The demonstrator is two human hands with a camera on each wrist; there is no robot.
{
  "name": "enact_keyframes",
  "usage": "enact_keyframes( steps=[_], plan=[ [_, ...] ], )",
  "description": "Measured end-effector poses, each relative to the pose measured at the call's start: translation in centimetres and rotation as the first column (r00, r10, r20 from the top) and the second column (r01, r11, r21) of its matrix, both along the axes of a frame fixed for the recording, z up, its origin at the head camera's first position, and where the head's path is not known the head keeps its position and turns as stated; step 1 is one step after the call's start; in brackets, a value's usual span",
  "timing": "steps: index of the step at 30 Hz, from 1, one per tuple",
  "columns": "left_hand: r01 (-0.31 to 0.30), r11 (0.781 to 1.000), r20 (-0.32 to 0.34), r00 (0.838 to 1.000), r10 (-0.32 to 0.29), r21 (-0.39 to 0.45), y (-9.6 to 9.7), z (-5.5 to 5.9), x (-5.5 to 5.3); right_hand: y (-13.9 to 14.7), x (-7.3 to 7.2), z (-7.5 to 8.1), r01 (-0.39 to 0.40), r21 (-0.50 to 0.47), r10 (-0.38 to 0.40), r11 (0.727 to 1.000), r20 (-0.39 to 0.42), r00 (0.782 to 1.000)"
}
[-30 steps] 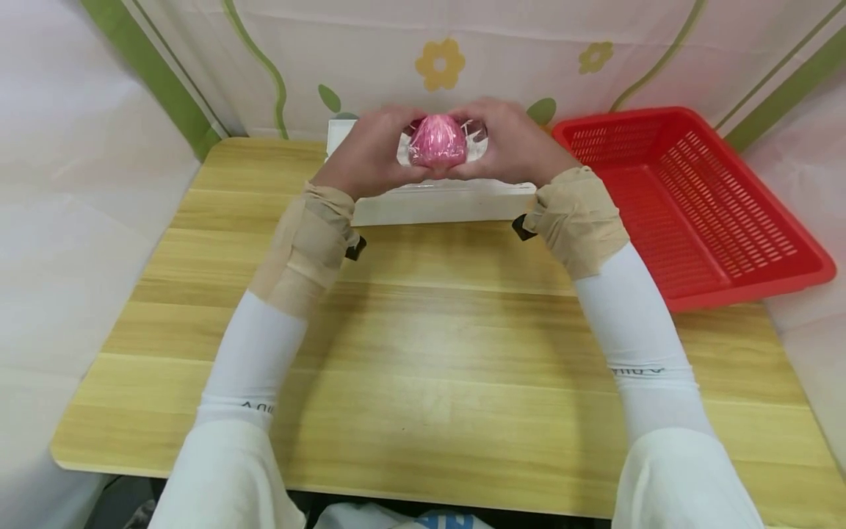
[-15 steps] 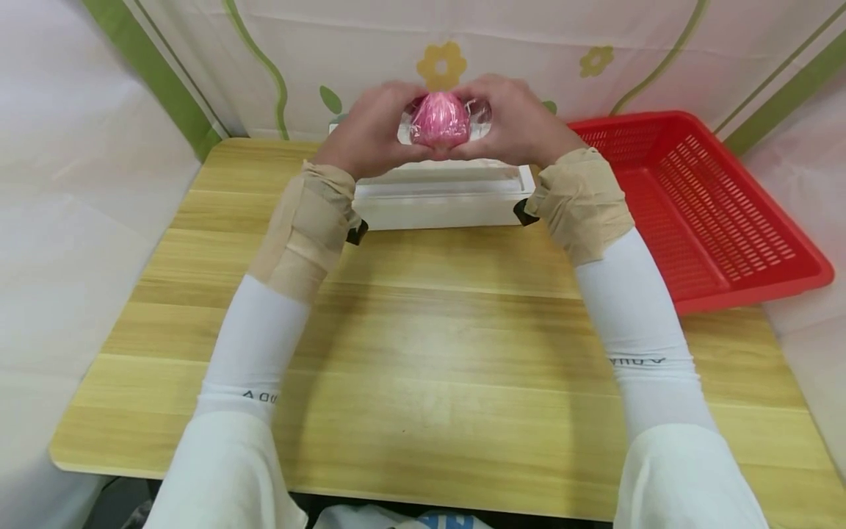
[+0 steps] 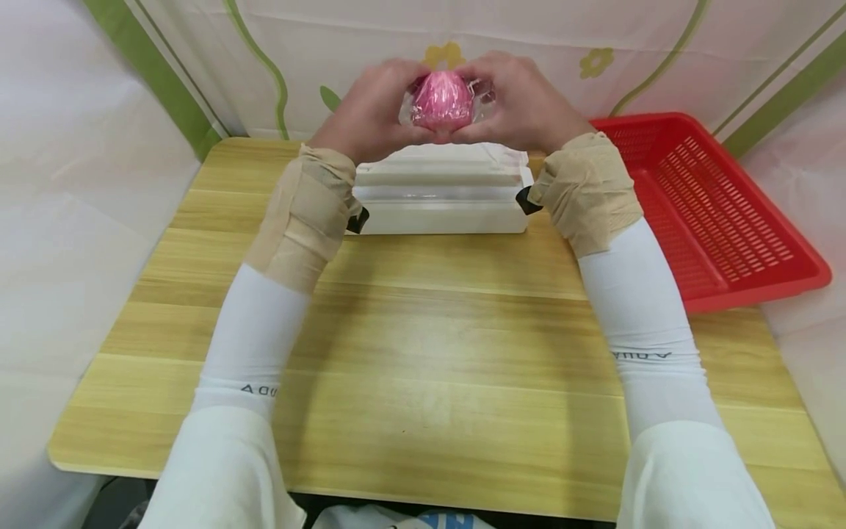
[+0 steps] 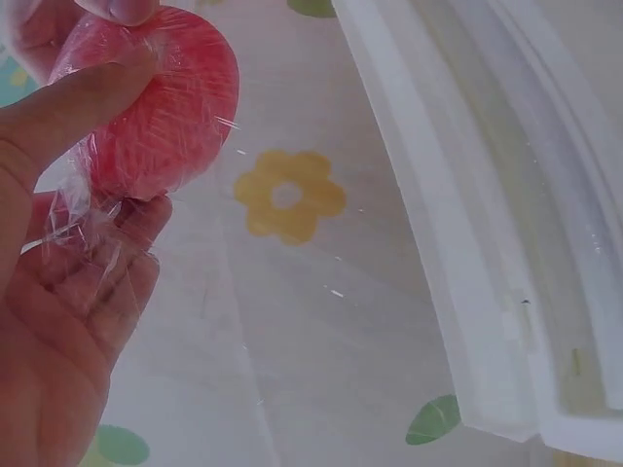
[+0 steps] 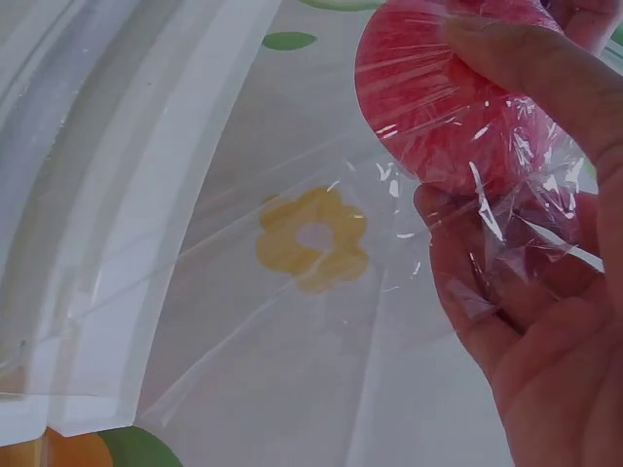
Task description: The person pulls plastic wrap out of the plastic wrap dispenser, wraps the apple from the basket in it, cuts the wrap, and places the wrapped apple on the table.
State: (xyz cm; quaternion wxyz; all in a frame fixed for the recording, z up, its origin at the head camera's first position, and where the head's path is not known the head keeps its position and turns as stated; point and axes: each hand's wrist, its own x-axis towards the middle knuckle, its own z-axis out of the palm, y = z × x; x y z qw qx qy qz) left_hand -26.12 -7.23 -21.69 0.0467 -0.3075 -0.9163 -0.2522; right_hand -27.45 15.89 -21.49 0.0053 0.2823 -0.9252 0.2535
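Observation:
Thumbs and fingers of my left hand [image 3: 378,110] and right hand [image 3: 522,106] grip a pink-red rounded object [image 3: 442,101] from both sides, held up above the far edge of the table. Clear cling film [image 5: 531,238] wraps it and bunches loosely at its sides against the palms. In the right wrist view, a thin sheet of film stretches from the object towards a long white cling film dispenser [image 3: 439,217]. That dispenser lies on the table below and nearer than the hands, which hide part of its back.
At the right stands a red plastic basket [image 3: 687,228] with slotted walls. Behind the wooden table [image 3: 429,353] hangs a white curtain [image 3: 515,29] printed with yellow flowers and green leaves.
Both hands have moved up in the head view with the wrapped object, showing more of the dispenser. The dispenser's front edge sits slightly nearer to me.

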Motion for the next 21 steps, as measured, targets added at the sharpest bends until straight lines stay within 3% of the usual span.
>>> enact_keyframes(
  steps=[6,21],
  plan=[
    [-0.014,1.000,-0.004,1.000,0.014,-0.016,0.2,0.6,0.1,0.0,0.0,0.5,-0.005,0.008,0.005,1.000,-0.048,0.999],
    [-0.042,0.998,-0.010,0.999,0.042,-0.045,0.8,2.4,0.0,0.3,0.1,2.3,0.041,0.048,-0.039,0.998,-0.040,0.998]
  ],
)
